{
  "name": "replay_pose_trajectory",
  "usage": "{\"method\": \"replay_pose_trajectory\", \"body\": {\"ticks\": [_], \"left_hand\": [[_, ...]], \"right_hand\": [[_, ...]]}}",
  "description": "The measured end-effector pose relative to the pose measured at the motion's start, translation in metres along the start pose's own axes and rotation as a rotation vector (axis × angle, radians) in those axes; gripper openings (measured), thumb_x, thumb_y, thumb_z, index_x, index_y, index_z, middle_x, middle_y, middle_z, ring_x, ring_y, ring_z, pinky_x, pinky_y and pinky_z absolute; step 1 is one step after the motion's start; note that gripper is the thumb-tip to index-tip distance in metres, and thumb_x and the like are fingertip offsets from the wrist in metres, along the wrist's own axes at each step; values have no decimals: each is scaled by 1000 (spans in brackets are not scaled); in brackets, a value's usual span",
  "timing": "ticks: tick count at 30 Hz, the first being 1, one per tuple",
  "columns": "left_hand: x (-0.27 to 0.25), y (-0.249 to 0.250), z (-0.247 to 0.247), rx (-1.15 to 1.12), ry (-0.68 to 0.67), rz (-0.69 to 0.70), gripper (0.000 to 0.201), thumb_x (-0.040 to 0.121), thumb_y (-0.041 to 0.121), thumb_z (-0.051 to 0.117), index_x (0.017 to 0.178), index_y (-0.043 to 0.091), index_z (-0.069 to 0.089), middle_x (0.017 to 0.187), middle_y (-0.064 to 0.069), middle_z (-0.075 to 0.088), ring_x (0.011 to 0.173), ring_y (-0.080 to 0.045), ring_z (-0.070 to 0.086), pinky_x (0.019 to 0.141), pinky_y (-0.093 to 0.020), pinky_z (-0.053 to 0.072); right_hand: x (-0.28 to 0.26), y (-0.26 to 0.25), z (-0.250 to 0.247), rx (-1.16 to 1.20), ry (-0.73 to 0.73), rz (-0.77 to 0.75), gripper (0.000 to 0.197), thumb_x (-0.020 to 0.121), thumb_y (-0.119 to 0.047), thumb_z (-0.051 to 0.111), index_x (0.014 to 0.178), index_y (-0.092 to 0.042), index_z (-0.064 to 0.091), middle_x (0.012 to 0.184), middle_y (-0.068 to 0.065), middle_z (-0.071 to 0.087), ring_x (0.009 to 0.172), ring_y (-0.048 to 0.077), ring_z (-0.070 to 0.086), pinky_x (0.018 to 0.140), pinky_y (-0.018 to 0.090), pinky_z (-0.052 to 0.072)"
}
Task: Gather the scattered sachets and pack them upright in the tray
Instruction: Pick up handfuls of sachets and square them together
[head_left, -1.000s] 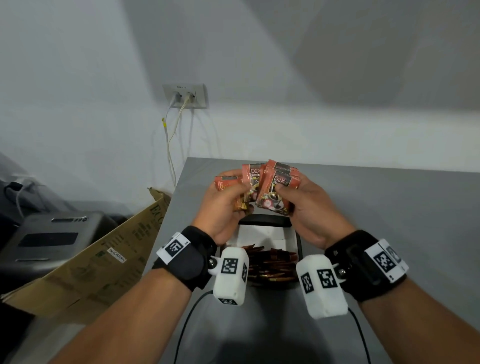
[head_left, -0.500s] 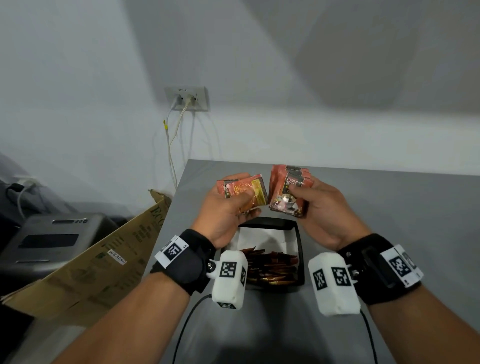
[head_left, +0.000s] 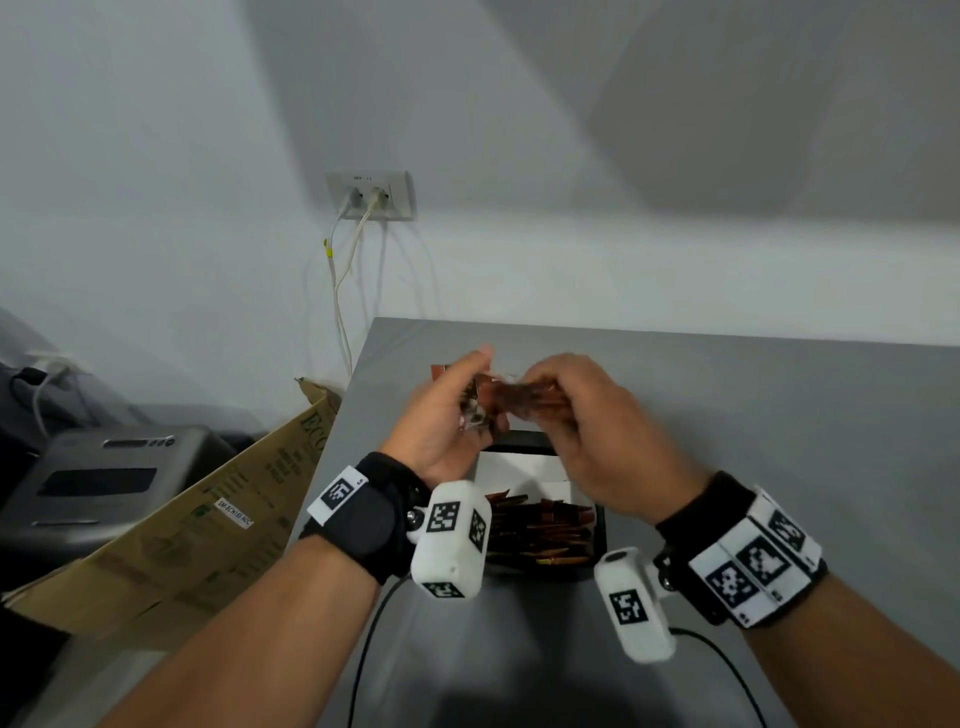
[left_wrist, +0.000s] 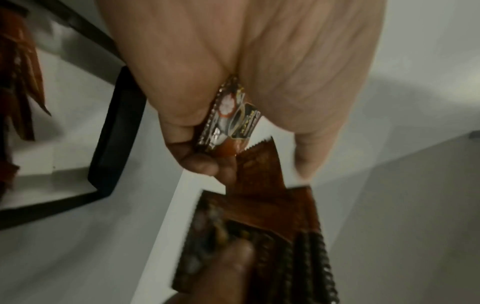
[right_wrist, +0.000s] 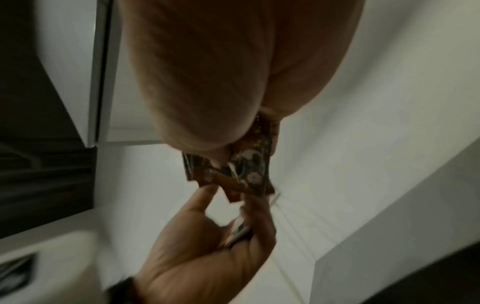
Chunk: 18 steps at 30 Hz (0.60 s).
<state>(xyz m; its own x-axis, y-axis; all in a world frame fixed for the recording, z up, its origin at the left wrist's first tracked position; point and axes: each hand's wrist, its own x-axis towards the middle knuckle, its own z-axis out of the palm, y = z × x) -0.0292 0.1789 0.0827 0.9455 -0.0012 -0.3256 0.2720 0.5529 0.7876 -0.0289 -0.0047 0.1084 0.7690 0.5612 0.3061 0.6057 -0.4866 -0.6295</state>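
Both hands are raised over the far end of the black tray (head_left: 601, 525), close together. My left hand (head_left: 441, 415) grips a few red-brown sachets (head_left: 475, 410), seen pinched between thumb and fingers in the left wrist view as sachets (left_wrist: 231, 121). My right hand (head_left: 582, 415) holds a stack of sachets (head_left: 530, 400) turned on edge, shown as the stack (right_wrist: 249, 172) in the right wrist view. The two bundles meet between the hands. Several sachets (head_left: 540, 530) stand packed in the near half of the tray; its far half shows a white floor (head_left: 514, 467).
The grey table (head_left: 753, 415) runs right and forward. A cardboard box (head_left: 208, 519) leans at the table's left edge, beside a grey machine (head_left: 93, 478). A wall socket (head_left: 371, 195) with cables sits behind. Black cables (head_left: 363, 649) trail from the wrist cameras.
The hands had drawn apart half a second ago, each with its own bundle. They have now come back together, and the right hand has rolled palm-down, turning its stack on edge.
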Motion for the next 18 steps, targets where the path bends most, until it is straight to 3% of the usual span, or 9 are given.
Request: {"method": "replay_pose_trajectory", "body": {"ticks": [1, 4, 7, 9, 11, 15, 18], "left_hand": [[1, 1, 2, 1, 9, 38, 12, 89, 16, 68, 97, 11, 61, 87, -13, 64, 75, -23, 63, 62, -31, 54], [4, 5, -3, 73, 119, 149, 33, 86, -9, 65, 116, 0, 57, 96, -20, 68, 81, -30, 69, 63, -36, 58], [5, 5, -11, 271, 121, 235, 42, 80, -9, 74, 118, 1, 58, 103, -23, 69, 94, -38, 70, 79, -48, 59], [1, 5, -9, 360, 70, 272, 41, 76, -5, 77, 110, 10, 61, 101, -22, 69, 97, -40, 68, 89, -55, 56], [-1, 3, -5, 389, 10, 288, 38, 75, -5, 73, 107, 13, 62, 99, -18, 69, 94, -35, 67, 90, -54, 55], [-1, -2, -2, 370, 3, 291, 34, 87, -17, 59, 106, 11, 61, 97, -16, 67, 91, -31, 67, 84, -48, 57], [-5, -4, 0, 287, -3, 246, 22, 96, -4, 57, 114, 6, 60, 101, -15, 71, 91, -28, 70, 75, -40, 58]], "right_hand": [[-3, -1, 5, -35, -53, -51, 29, 97, -13, 59, 117, -33, 49, 113, -8, 55, 102, 7, 56, 87, 23, 49], [-5, 1, 4, 56, -53, 12, 25, 98, -14, 60, 117, -28, 53, 112, -7, 59, 102, 10, 59, 88, 26, 51], [0, 4, -7, 416, 82, 294, 20, 100, -17, 58, 116, -30, 59, 109, -5, 71, 102, 10, 68, 91, 30, 54], [6, 5, -5, 780, 66, 427, 26, 102, -10, 54, 124, -22, 62, 117, 2, 74, 111, 19, 69, 99, 38, 52], [11, 4, 0, 1005, 21, 512, 29, 102, -2, 50, 127, -12, 63, 119, 10, 73, 113, 27, 69, 100, 40, 52], [13, 4, 12, 1030, 25, 606, 25, 100, 0, 52, 116, -10, 68, 114, 13, 75, 108, 29, 70, 103, 41, 51], [12, 5, 19, 1026, 60, 644, 25, 100, 0, 53, 117, -8, 68, 116, 14, 74, 115, 33, 67, 106, 44, 49]]}}
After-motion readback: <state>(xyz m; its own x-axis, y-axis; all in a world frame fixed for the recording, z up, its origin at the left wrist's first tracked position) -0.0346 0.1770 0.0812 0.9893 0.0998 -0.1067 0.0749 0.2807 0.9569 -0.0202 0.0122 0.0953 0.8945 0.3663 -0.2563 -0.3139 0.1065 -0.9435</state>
